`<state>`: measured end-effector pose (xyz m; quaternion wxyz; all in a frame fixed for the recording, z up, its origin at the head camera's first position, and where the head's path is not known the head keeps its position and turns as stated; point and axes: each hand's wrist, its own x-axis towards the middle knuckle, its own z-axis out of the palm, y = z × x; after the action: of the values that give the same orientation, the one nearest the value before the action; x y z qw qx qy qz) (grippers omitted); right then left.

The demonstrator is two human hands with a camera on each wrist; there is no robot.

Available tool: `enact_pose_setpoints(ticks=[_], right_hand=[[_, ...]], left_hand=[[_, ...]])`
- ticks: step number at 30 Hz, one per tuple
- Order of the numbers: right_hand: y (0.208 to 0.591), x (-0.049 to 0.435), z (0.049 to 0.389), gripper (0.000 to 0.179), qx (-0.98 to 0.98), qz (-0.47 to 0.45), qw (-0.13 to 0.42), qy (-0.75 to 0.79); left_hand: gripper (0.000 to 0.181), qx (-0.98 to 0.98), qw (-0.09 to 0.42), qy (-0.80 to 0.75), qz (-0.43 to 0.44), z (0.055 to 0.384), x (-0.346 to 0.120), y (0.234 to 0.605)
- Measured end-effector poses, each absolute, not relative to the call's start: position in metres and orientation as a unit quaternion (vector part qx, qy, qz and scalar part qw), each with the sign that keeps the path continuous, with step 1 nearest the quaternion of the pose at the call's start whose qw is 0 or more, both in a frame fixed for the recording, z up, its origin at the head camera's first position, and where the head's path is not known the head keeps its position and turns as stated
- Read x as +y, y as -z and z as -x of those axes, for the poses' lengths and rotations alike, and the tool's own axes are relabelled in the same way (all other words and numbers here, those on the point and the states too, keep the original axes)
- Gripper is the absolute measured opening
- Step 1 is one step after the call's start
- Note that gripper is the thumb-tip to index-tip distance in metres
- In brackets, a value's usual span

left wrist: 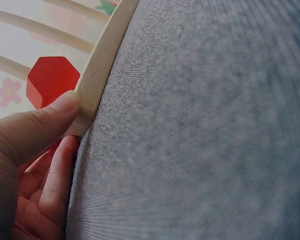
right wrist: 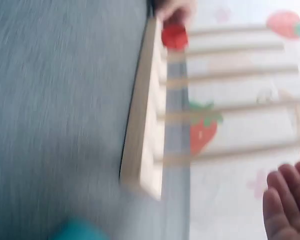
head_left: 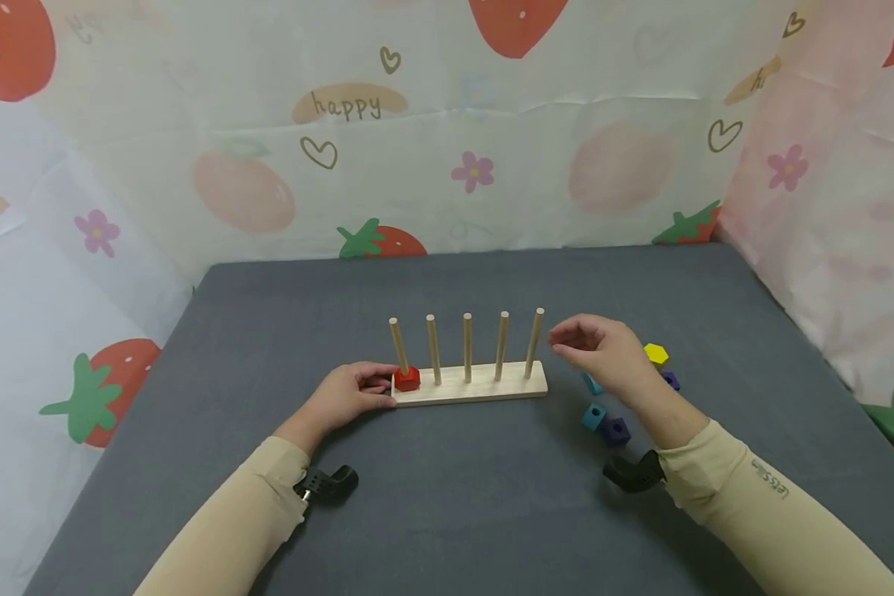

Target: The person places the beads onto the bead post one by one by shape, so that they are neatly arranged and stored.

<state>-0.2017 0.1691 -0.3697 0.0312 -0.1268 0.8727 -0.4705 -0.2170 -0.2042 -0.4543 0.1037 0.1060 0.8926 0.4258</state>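
Note:
A wooden peg board (head_left: pixel 484 389) with several upright pegs stands on the grey cloth. On its leftmost peg sits a red hexagonal block (head_left: pixel 407 379), down at the base. My left hand (head_left: pixel 348 392) pinches the board's left end, with the thumb on the front edge, as the left wrist view shows beside the red block (left wrist: pixel 52 80). Right of the rightmost peg, my right hand (head_left: pixel 599 348) hovers with relaxed fingers and nothing in them. In the right wrist view its fingers (right wrist: pixel 276 212) look loosely bent.
Beneath and beside the right forearm lie a yellow hexagonal block (head_left: pixel 656 355), a light blue block (head_left: pixel 594 416), a purple block (head_left: pixel 615 431), another purple block (head_left: pixel 670 381) and a partly hidden blue block (head_left: pixel 592 383). A printed curtain (head_left: pixel 432 190) hangs behind the table.

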Motion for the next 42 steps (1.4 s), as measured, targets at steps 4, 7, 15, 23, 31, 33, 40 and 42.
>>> enact_pose_setpoints(ticks=[4, 7, 15, 23, 31, 33, 40, 42], right_hand=[[0.375, 0.193, 0.209, 0.027, 0.879, 0.121, 0.050, 0.458], [0.379, 0.210, 0.212, 0.031, 0.886, 0.109, 0.062, 0.447], [0.388, 0.248, 0.222, 0.032, 0.911, 0.103, 0.073, 0.394], [0.398, 0.265, 0.224, 0.028, 0.929, 0.094, 0.076, 0.351], [0.405, 0.271, 0.226, 0.029, 0.931, 0.099, 0.102, 0.336], [0.406, 0.271, 0.227, 0.030, 0.931, 0.106, 0.112, 0.332], [0.405, 0.266, 0.232, 0.038, 0.937, 0.106, 0.143, 0.300], [0.405, 0.264, 0.234, 0.040, 0.938, 0.106, 0.148, 0.295]], left_hand=[[0.052, 0.892, 0.105, -0.427, -0.102, 0.216, -0.204, 0.452], [0.052, 0.892, 0.105, -0.426, -0.103, 0.216, -0.205, 0.452], [0.052, 0.891, 0.105, -0.428, -0.105, 0.216, -0.205, 0.453], [0.052, 0.894, 0.102, -0.423, -0.108, 0.215, -0.206, 0.454], [0.052, 0.894, 0.102, -0.421, -0.113, 0.216, -0.206, 0.455], [0.052, 0.893, 0.102, -0.423, -0.113, 0.216, -0.206, 0.455], [0.052, 0.892, 0.104, -0.425, -0.110, 0.217, -0.205, 0.454], [0.052, 0.892, 0.104, -0.425, -0.112, 0.217, -0.205, 0.454]])
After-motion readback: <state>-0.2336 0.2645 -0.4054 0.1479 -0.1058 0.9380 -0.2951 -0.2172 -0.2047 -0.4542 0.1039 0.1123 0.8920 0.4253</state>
